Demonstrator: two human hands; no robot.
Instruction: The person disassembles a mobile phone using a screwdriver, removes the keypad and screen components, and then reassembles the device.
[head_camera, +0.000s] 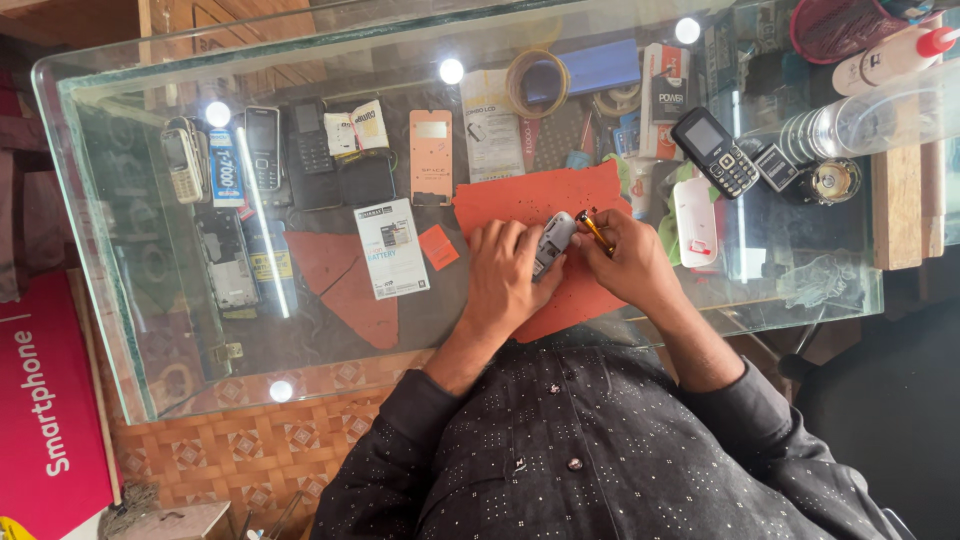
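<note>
Head view, item by item.

Your left hand (503, 275): fingers curled and closed around a small grey mobile phone body (553, 243). The phone sits between your fingertips and thumb, its upper end sticking out past the fingers, its lower end hidden in your grip. Its long axis runs on a slant, upper end pointing away from you and a little to your right, lower end toward your palm.

Your right hand (632, 262): fingers pinched together on a small screwdriver with a yellow-and-dark handle (594, 230). The tool slants with its handle up and to the left in the picture, just beside the phone's upper end; you cannot tell whether its tip touches the phone.

Both hands rest over an orange mat (520, 200) on the glass table (120, 250).

Nearby: a black keypad phone (714, 152) well to your right, a white phone shell (694, 222) just beside your right hand, a white battery box (392, 248) to your left, and a roll of tape (537, 84) at the far side.
</note>
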